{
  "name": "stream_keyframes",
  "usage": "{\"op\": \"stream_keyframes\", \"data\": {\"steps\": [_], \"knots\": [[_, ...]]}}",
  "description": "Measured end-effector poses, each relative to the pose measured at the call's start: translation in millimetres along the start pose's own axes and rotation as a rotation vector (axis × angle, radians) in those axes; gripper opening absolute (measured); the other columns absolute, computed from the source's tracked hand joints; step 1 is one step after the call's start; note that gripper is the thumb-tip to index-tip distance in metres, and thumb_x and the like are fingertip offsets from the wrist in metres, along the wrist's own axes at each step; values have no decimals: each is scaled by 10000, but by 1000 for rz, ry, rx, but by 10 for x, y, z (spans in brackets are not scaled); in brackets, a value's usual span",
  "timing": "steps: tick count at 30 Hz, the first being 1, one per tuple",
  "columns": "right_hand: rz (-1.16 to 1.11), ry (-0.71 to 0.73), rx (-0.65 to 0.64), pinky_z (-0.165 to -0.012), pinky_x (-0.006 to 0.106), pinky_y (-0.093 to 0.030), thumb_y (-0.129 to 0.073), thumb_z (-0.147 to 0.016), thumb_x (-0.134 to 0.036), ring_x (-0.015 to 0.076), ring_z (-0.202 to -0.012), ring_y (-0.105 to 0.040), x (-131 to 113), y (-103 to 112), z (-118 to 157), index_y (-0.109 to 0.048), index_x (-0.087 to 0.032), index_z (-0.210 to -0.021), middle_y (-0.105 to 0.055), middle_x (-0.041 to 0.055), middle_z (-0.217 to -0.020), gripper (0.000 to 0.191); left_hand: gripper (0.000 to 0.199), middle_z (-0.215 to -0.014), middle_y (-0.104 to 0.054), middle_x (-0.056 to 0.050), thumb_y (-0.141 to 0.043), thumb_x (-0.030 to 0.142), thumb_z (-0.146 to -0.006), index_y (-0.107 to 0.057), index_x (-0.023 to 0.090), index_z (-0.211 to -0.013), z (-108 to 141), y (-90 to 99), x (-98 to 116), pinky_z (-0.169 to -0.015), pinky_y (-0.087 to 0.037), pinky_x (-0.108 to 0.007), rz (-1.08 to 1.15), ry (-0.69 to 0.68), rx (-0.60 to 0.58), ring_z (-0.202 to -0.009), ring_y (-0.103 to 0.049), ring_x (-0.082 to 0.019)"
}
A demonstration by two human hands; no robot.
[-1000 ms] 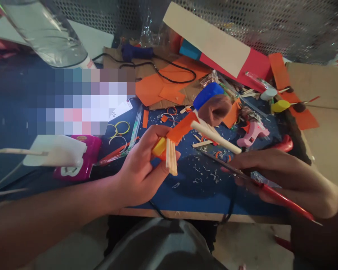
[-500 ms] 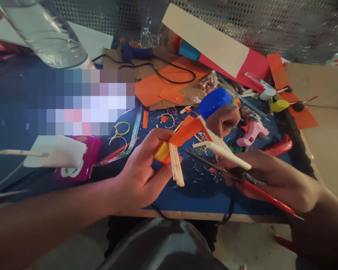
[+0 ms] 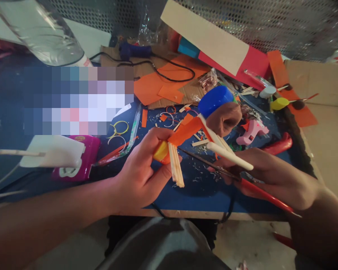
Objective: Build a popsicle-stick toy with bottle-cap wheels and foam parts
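- Two bare hands are working above the blue tabletop [image 3: 197, 202]; we are seeing the craft assembly between them, raised off the surface.
- Left hand [image 3: 138, 172]: fingers and thumb are grasping the yellow-orange piece [image 3: 161, 152], with bundled wooden sticks [image 3: 176, 168] and an orange strip [image 3: 187, 132] beside it.
- Right hand [image 3: 281, 176]: fingers are curling around a red-handled metal tool [image 3: 270, 195], its dark tip pointing at the sticks; we can't tell if they are also touching the pale rod [image 3: 231, 155].
- Blue cap [image 3: 216, 100] and brown lump [image 3: 225, 118] are sitting at the assembly's far side.
- Risk, we're guessing: tip is pointing near the left fingertips, so a slip could nick skin.
- Strip is spanning the parts; uneven pulling could crease or tear it.
- Far end is looking bulky; its weight could be straining weak joints.
- Pink glue gun [image 3: 252, 133] is lying near the right hand; a wide swing could knock it.
- Text: we're reading none. Bottle [image 3: 50, 37] label and round sticker [image 3: 79, 138] are too blurred; pixelation is hiding more.
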State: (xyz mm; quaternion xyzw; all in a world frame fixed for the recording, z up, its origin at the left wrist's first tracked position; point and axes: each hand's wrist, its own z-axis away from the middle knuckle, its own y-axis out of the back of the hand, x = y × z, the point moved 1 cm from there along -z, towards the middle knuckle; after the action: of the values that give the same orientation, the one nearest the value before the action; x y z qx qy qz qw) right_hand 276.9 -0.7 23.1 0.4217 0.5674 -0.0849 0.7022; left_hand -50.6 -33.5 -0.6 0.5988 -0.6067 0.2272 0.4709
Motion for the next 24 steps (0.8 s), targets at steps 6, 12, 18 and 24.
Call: {"op": "stream_keyframes", "data": {"steps": [6,12,18,24], "knots": [[-105,-44,-32,-689,237,-619,-777,-985,-309,169,-823,-778,14,-31,-1,-704,-437,-1482,-803,38,-1011,518,429,-960,-644,-4,-653,107,-1025,-518,221,-1416,-7,4,2,-708,-572,-253,-15,-24,-1,-783,-629,-129],[-102,-66,-39,-708,252,-634,-778,-984,-309,181,-848,-781,48,-18,62,-717,-409,-1474,-822,60,-1094,504,458,-975,-645,-6,-667,104,-1011,-512,222,-1425,-7,10,2,-719,-574,-267,-28,-27,2,-796,-630,-136],[-78,-138,-65,-745,214,-626,-766,-998,-330,157,-872,-774,111,-22,128,-689,-388,-1492,-807,54,-1116,503,505,-1021,-633,-4,-669,69,-980,-516,229,-1434,7,20,9,-770,-559,-279,7,-19,-4,-815,-600,-132],[-146,-148,-61,-759,208,-618,-775,-998,-369,149,-863,-761,52,-35,100,-733,-360,-1443,-804,49,-1031,447,485,-1076,-607,-26,-666,82,-977,-531,231,-1419,15,22,25,-780,-566,-319,10,-2,-13,-843,-606,-156]]}}
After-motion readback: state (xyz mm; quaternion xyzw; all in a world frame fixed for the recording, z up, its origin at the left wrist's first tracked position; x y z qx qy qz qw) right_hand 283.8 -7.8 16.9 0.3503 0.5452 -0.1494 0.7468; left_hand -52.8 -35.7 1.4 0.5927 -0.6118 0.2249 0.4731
